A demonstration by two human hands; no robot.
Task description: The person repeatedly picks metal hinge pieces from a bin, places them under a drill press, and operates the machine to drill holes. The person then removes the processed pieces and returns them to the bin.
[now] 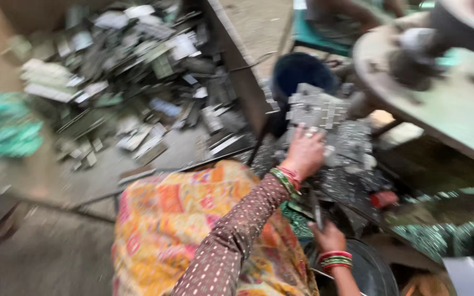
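Fingers (320, 218) of the right hand (327, 237) are closed around a thin dark tool (316, 211), near the rim of a dark round pan (377, 271).

What lies inside the pan I cannot tell, because the picture is blurred. A little farther, the left hand (304, 152) lies with its fingers curled down on a grey perforated board (316, 109), which is on top of a heap of similar grey boards (352, 159). Behind this heap stands a dark blue bucket (300, 74); its inside looks dark and the contents are not visible. To the far left, a large pile of grey scrap pieces (133, 71) is spread over the floor.
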